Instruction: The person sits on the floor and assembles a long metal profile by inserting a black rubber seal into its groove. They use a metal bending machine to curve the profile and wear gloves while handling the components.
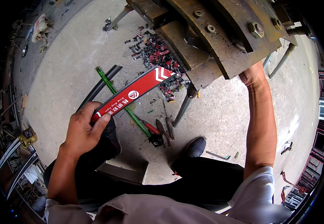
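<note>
My left hand (83,128) is closed around the lower end of a profile strip (144,86) with a red printed film on its face and dark edges. The strip slants up to the right, and its slant-cut far end is near a heavy, rusty metal bench machine (227,46) with bolted plates. My right hand (252,75) reaches under the right side of this machine. Its fingers are hidden behind the plates, so what they touch does not show.
Red and black offcuts (158,56) lie heaped under the machine, beside its leg (184,106). Near my shoes are a green tape measure (141,125), a red-handled screwdriver (150,127), pliers (162,131) and dark strips (100,84). A brown channel-shaped piece (121,173) lies below my legs.
</note>
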Tool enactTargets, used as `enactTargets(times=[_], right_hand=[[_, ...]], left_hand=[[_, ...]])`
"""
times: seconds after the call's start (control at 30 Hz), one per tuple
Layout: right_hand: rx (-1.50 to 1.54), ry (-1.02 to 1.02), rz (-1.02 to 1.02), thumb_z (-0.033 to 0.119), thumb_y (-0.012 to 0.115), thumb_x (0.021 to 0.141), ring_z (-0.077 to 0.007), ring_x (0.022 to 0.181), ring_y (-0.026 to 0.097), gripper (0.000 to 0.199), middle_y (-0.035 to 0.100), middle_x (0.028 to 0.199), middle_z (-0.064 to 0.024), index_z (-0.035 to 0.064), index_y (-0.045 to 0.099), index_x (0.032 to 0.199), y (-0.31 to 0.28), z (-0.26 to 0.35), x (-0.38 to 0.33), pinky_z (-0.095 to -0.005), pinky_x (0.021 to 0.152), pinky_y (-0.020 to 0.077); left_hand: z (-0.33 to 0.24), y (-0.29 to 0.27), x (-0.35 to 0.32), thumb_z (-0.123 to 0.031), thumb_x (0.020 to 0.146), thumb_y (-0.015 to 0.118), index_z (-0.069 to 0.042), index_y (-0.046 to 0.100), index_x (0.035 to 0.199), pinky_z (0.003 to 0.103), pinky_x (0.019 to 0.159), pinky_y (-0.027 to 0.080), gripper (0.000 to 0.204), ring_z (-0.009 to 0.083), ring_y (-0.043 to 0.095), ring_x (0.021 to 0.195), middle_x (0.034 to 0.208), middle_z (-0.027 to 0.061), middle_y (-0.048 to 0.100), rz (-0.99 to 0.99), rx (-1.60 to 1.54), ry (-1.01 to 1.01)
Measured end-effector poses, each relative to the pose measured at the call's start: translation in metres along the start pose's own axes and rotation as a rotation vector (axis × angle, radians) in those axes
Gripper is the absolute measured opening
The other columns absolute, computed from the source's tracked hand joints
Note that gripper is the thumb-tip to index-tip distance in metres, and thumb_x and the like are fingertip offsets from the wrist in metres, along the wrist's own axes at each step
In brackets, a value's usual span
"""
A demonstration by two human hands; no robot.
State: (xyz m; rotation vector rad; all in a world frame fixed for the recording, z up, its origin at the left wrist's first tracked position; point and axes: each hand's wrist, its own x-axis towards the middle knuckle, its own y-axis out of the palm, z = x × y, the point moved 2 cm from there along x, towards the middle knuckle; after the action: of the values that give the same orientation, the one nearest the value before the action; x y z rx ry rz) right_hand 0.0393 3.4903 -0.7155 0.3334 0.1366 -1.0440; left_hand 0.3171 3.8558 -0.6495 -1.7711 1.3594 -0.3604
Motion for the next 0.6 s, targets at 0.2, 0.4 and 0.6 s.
enactTargets(times=[0.2, 0.4, 0.6], right_hand=[[0.021, -0.012, -0.015, 0.015, 0.062, 0.105, -0.0260, 0.118, 0.061, 0.036, 0.063, 0.134, -0.0139, -0.0035, 0.058, 0.135, 0.0058, 0.0017, -0.0029, -0.0418, 0.106, 0.0509], [0.049, -0.017, -0.032, 0.015, 0.062, 0.105, -0.0257, 0.118, 0.062, 0.037, 0.064, 0.133, -0.0127, -0.0019, 0.058, 0.137, 0.0034, -0.0010, -0.0014, -0.0424, 0.105, 0.0511], [0.078, 0.019, -0.036, 0.016, 0.063, 0.104, -0.0262, 0.118, 0.061, 0.038, 0.063, 0.134, -0.0129, -0.0019, 0.058, 0.138, 0.0094, 0.0014, -0.0048, -0.0435, 0.105, 0.0507]], left_hand=[[0.0011, 0.0001, 0.0007, -0.027, 0.102, 0.071, -0.002, 0.061, 0.113, 0.038, 0.066, 0.055, 0.029, 0.0275, 0.069, 0.071, 0.085, 0.0146, 0.068, 0.008, 0.003, 0.001], [0.0027, 0.0016, 0.0006, -0.028, 0.102, 0.071, -0.003, 0.061, 0.113, 0.038, 0.066, 0.055, 0.029, 0.0285, 0.069, 0.071, 0.086, 0.0149, 0.068, -0.008, 0.000, 0.018], [0.0022, 0.0009, 0.0005, -0.027, 0.101, 0.071, -0.003, 0.061, 0.113, 0.038, 0.067, 0.056, 0.029, 0.0288, 0.069, 0.072, 0.087, 0.0156, 0.068, 0.002, -0.006, 0.010]])
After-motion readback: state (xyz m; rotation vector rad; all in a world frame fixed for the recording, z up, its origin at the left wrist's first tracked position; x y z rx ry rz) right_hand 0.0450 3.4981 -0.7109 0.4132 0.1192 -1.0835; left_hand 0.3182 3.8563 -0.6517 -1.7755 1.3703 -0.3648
